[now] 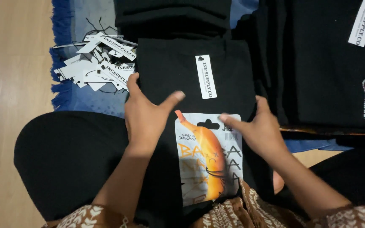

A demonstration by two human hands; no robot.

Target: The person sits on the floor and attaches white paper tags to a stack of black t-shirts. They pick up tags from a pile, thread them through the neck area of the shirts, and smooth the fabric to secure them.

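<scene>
A folded black T-shirt (178, 71) lies in front of me, with a white hang tag (206, 76) near its collar and a grey print of an orange banana (205, 158) on its lower half. My left hand (144, 114) rests flat on the shirt's left side, fingers spread, thumb pointing toward the print. My right hand (256, 128) lies on the shirt's right side, its fingertips touching the upper right corner of the print. Neither hand grips anything.
A loose heap of white hang tags (96, 63) lies on a blue fringed rug (70, 95) at the upper left. More folded black shirts are stacked behind (174, 17) and to the right (330, 63). Wooden floor (9, 84) shows on the left.
</scene>
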